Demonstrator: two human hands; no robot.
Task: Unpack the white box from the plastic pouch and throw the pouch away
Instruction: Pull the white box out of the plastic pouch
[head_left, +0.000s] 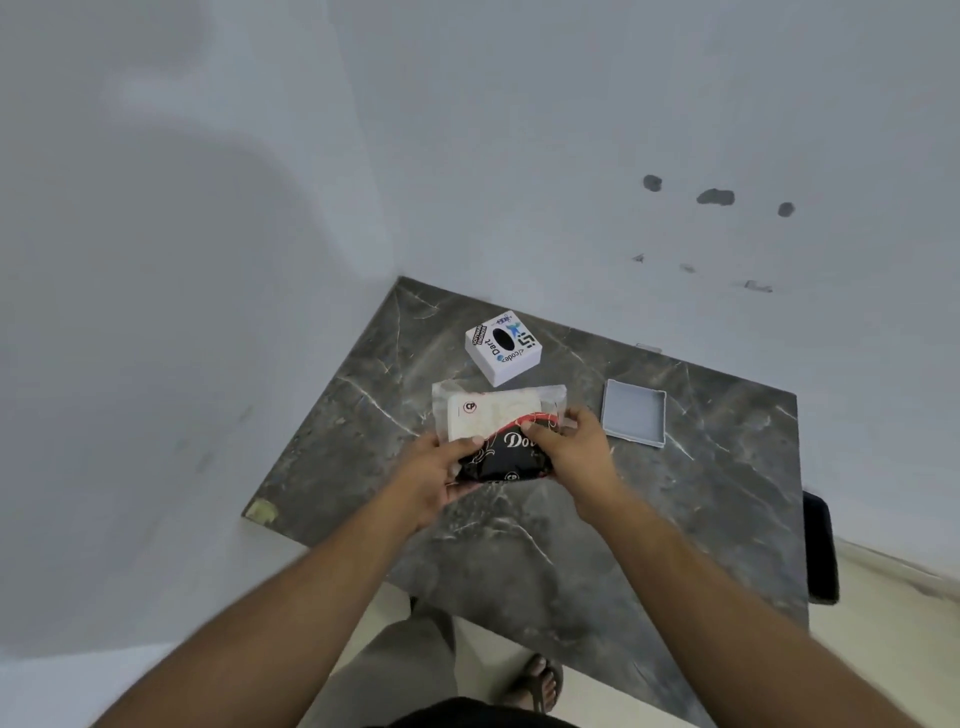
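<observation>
A clear plastic pouch (550, 397) lies over the dark marble table (675, 519), held up slightly by both hands. Inside it shows a white box (488, 415) with a red and black printed part (506, 457) toward me. My left hand (436, 475) grips the pouch's near left end, thumb on top. My right hand (571, 441) pinches the pouch's right side, fingers over the black printed part. The box is still inside the plastic.
A white cube with stickers (503, 347) stands just behind the pouch. A shallow grey tray (635, 419) lies to the right. White walls close the corner at left and back. A black object (821, 545) sits at the table's right edge. My sandalled foot (540, 680) is below.
</observation>
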